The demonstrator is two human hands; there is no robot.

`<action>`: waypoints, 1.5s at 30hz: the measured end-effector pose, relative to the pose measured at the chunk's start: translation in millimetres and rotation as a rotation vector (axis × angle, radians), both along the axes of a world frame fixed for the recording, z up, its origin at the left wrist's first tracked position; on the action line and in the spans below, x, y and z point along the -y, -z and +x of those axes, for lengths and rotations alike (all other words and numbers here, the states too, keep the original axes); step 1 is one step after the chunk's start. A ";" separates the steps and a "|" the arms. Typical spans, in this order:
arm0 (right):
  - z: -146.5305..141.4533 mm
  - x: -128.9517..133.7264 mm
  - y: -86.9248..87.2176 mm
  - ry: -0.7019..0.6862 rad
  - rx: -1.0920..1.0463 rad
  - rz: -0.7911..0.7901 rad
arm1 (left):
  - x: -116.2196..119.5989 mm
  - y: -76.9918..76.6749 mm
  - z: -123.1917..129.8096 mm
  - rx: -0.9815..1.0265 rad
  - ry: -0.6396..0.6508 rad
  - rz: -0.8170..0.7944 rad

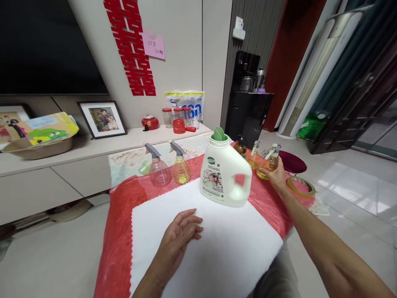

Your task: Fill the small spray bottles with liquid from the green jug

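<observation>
My left hand is held over the white cloth, fingers apart and loosely bent, with nothing in it. My right hand reaches to the table's right side and is closed around a pump bottle with yellow liquid. Beside it stands another pump bottle with yellowish liquid, and a darker amber bottle is farther back. A large white detergent jug stands upright on the cloth between my hands, with a green piece in its mouth.
Two spray bottles, one pinkish and one yellowish, stand on the red plastic sheet at back left. A roll of tape lies at the right edge. Behind, red-lidded jars line the cabinet.
</observation>
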State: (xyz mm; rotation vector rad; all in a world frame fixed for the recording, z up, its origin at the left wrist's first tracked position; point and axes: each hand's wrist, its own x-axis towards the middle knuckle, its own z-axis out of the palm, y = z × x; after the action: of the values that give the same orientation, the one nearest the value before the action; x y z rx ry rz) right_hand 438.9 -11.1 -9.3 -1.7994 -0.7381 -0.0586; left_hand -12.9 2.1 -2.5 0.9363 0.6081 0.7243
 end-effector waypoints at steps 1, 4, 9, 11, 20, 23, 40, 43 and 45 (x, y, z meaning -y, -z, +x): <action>0.5 -1.3 0.9 0.000 0.000 -0.003 | -0.3 0.0 0.1 0.000 -0.005 -0.001; -0.3 -3.8 5.2 -0.013 0.001 -0.011 | -1.2 2.3 0.6 0.002 -0.017 0.000; -4.4 2.1 6.7 -0.028 0.003 -0.016 | -1.8 4.6 0.6 0.001 -0.043 -0.005; -8.0 10.5 4.0 -0.041 -0.007 -0.024 | -1.9 3.2 0.4 0.000 -0.050 -0.006; -103.8 70.3 -1.0 -0.049 -0.135 0.014 | -0.1 0.0 5.0 0.042 -0.197 0.023; -138.9 84.7 6.4 -0.135 -0.203 -0.077 | -2.6 4.5 5.2 0.018 -0.259 0.053; -161.7 88.9 2.8 -0.153 -0.208 -0.343 | 3.7 -13.6 -28.8 -0.563 -0.094 0.399; -161.2 88.6 4.6 -0.163 -0.221 -0.348 | -4.0 -21.0 -32.0 -0.591 -0.134 0.455; -161.4 88.6 5.2 -0.162 -0.230 -0.352 | -19.4 -26.5 -29.8 -0.601 -0.204 0.480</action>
State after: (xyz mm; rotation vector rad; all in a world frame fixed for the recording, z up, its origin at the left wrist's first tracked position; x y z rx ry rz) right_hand 277.5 -99.8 -14.5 -2.0273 -0.7584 0.4023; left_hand -42.7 21.5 24.0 1.5777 1.0968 0.7871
